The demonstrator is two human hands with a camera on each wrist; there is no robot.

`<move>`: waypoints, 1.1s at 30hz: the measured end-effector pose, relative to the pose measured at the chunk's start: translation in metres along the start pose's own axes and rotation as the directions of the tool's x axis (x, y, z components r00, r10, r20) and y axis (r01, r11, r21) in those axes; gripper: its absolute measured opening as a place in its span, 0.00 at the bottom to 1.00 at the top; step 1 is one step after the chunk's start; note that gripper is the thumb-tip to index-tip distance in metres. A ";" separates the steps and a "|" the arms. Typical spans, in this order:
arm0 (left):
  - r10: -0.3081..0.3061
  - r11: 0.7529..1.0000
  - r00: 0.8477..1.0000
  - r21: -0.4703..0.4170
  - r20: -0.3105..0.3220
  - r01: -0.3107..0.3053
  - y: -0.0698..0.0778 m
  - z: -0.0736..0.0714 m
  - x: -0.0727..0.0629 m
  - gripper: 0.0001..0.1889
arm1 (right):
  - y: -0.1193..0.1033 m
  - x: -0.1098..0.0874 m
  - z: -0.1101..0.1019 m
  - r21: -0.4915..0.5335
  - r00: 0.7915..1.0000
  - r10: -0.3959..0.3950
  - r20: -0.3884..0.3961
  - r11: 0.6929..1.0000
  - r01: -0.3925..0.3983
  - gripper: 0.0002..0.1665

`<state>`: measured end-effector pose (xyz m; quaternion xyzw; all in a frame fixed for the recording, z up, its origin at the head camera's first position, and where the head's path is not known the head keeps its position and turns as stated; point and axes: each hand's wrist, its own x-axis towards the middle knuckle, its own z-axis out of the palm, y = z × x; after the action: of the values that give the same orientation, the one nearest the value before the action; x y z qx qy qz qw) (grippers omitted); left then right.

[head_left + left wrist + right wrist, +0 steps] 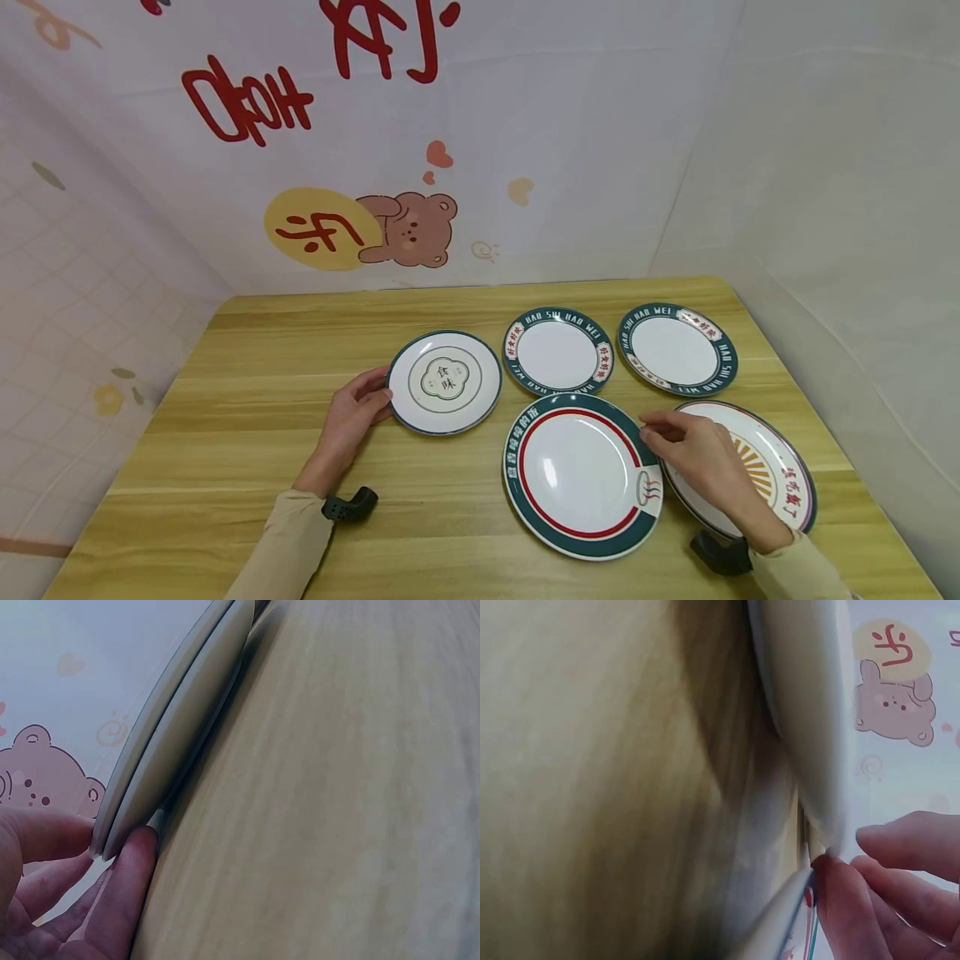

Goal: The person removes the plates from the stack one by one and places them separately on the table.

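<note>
My left hand (351, 414) pinches the left rim of a small white plate (411, 392) with a thin blue edge. Two stacked rims (187, 709) show between thumb and fingers in the left wrist view. My right hand (693, 454) is at the right rim of a large white plate (577, 475) with a green border and red ring. In the right wrist view, its fingers (847, 900) are at the plate's underside (802, 697), while the thumb is slightly apart from the rim. That plate is blurred there.
Behind are two green-rimmed plates, one in the middle (555, 354) and one at the right (675, 350). A sunburst plate (776, 454) lies partly under my right hand and forearm. The wooden table (247, 400) meets a white printed backdrop (570, 208).
</note>
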<state>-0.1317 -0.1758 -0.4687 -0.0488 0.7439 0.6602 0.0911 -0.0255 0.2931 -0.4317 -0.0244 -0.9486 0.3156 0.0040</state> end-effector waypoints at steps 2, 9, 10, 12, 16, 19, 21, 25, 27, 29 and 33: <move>-0.002 1.000 1.000 0.001 0.000 0.002 0.000 0.000 0.000 0.26 | 0.000 -0.002 -0.001 0.008 1.000 -0.005 -0.017 1.000 0.005 0.17; -0.004 1.000 1.000 0.007 -0.002 0.004 -0.001 -0.001 -0.001 0.26 | -0.004 -0.002 -0.004 0.060 0.998 -0.021 -0.051 0.998 0.024 0.24; -0.003 1.000 1.000 0.008 -0.002 0.003 -0.001 -0.001 -0.001 0.26 | -0.005 -0.002 -0.005 0.058 0.998 -0.025 -0.054 0.998 0.028 0.26; -0.002 1.000 1.000 0.010 -0.002 0.002 -0.002 -0.001 -0.001 0.26 | -0.008 -0.001 -0.006 0.047 0.997 -0.040 -0.061 0.998 0.042 0.28; -0.004 1.000 1.000 0.014 -0.003 0.004 -0.002 -0.001 0.000 0.25 | -0.015 -0.001 -0.007 0.018 0.993 -0.094 -0.076 0.995 0.096 0.32; -0.004 1.000 1.000 0.014 -0.002 0.004 -0.003 -0.001 0.000 0.25 | -0.022 0.001 -0.007 0.011 0.985 -0.151 -0.084 0.988 0.153 0.34; -0.003 1.000 1.000 0.011 -0.002 0.003 -0.003 -0.001 0.001 0.25 | -0.027 0.004 -0.005 0.005 0.980 -0.181 -0.076 0.983 0.182 0.36; -0.005 1.000 1.000 0.005 -0.002 0.005 -0.003 -0.001 0.001 0.26 | -0.038 0.011 -0.002 -0.007 0.974 -0.221 -0.047 0.975 0.221 0.39; -0.009 1.000 1.000 0.004 -0.006 0.009 -0.003 -0.001 0.001 0.25 | -0.044 0.015 0.001 -0.019 0.969 -0.244 -0.043 0.970 0.244 0.40; -0.006 1.000 1.000 0.006 -0.004 0.006 -0.002 -0.001 0.001 0.26 | -0.050 0.020 0.004 -0.022 0.963 -0.266 -0.046 0.964 0.266 0.39; 0.001 1.000 1.000 0.000 -0.002 -0.001 -0.002 -0.001 0.000 0.25 | -0.062 0.031 0.009 -0.014 0.955 -0.295 -0.039 0.956 0.294 0.39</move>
<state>-0.1311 -0.1765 -0.4704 -0.0489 0.7439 0.6604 0.0900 -0.0594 0.2393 -0.4017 0.1107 -0.9426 0.3072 0.0704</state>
